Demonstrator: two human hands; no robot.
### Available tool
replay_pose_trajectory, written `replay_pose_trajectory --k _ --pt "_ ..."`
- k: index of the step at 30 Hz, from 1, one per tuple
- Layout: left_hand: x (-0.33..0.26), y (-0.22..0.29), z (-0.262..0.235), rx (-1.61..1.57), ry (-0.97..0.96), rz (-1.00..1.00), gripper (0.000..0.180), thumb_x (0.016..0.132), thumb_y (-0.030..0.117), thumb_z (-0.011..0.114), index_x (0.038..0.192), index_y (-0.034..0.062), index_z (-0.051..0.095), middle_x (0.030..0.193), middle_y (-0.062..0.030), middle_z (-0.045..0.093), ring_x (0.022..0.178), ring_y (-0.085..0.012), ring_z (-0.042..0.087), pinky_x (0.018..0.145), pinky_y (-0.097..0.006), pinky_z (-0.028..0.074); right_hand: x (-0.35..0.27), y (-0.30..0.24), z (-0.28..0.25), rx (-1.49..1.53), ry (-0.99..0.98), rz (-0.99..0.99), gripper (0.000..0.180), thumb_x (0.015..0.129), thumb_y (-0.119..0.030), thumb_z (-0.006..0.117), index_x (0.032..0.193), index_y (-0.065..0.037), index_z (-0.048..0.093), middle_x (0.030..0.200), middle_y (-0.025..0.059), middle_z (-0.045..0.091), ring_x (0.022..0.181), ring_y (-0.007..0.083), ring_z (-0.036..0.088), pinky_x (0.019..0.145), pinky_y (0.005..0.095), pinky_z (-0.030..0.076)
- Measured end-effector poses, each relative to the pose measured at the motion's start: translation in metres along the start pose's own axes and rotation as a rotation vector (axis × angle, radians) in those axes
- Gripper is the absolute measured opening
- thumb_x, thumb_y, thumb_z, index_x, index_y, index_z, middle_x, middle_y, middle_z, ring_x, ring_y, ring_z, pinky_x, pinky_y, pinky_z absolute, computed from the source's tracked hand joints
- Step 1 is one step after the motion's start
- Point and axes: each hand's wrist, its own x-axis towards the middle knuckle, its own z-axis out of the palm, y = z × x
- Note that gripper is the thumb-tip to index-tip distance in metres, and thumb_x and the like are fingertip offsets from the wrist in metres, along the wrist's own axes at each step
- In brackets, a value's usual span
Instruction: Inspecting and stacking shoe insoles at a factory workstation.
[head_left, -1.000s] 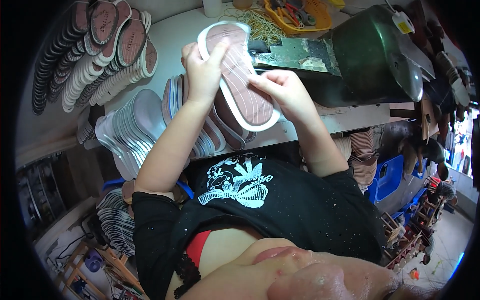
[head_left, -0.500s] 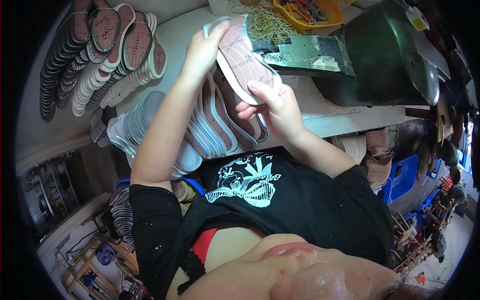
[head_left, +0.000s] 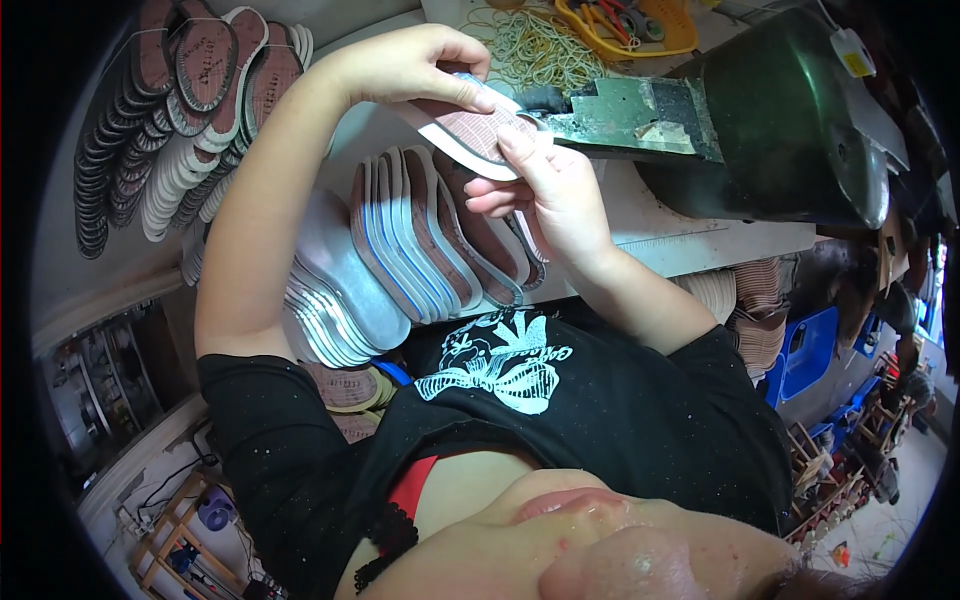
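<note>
Both my hands are closed on one shoe insole (head_left: 470, 137), which has a brownish-pink patterned face and a white rim. My left hand (head_left: 420, 65) grips its far left part, with the thumb lying over the face. From the right, my right hand (head_left: 558, 190) pinches the near end, thumb on top and fingers curled below. The insole is tilted, its far end partly hidden by my left hand. Its right edge lies by the flat arm (head_left: 630, 118) of a dark green machine; whether they touch I cannot tell.
Below my hands stands a row of similar insoles (head_left: 400, 240), beside a stack of silvery grey ones (head_left: 355, 285). Tied bundles of insoles (head_left: 150, 130) fill the upper left. The machine's green body (head_left: 770, 120) is at right. Tangled string (head_left: 540, 50) and a yellow tool basket (head_left: 680, 35) lie behind.
My left hand has shifted its grip on the insole and my left elbow has swung outward to the left. The insole has turned and tilted, showing less of its face.
</note>
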Motion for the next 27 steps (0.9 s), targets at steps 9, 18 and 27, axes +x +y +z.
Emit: replay_pose_trajectory --k 9,18,27 --pt "-0.019 0.011 0.005 -0.059 0.014 0.0 0.029 0.087 0.03 0.062 0.081 0.0025 0.056 0.066 0.0029 0.049 0.064 -0.0061 0.044 0.058 -0.023 0.039 0.003 0.0 -0.003 -0.022 0.016 -0.004 0.047 0.095 -0.039 0.05 0.091 0.007 0.061 0.08 0.0153 0.067 0.069 0.0179 0.068 0.06 0.0237 0.054" --pt "-0.03 0.011 0.025 -0.089 0.076 -0.065 0.032 0.089 0.032 0.059 0.08 0.0008 0.059 0.067 0.0024 0.053 0.064 -0.0051 0.046 0.058 -0.024 0.041 0.0 -0.003 -0.005 0.017 0.012 -0.025 0.04 0.095 -0.032 0.051 0.096 0.007 0.062 0.087 0.0152 0.067 0.072 0.0183 0.068 0.062 0.0234 0.055" --pt "-0.037 0.011 0.055 -0.357 0.136 -0.149 0.035 0.089 0.035 0.061 0.078 0.002 0.063 0.065 0.0057 0.054 0.058 -0.0012 0.045 0.051 -0.019 0.037 0.002 0.0 -0.008 0.04 -0.017 -0.092 0.032 0.092 -0.027 0.055 0.093 0.003 0.064 0.084 0.0123 0.068 0.07 0.0155 0.067 0.064 0.0258 0.055"
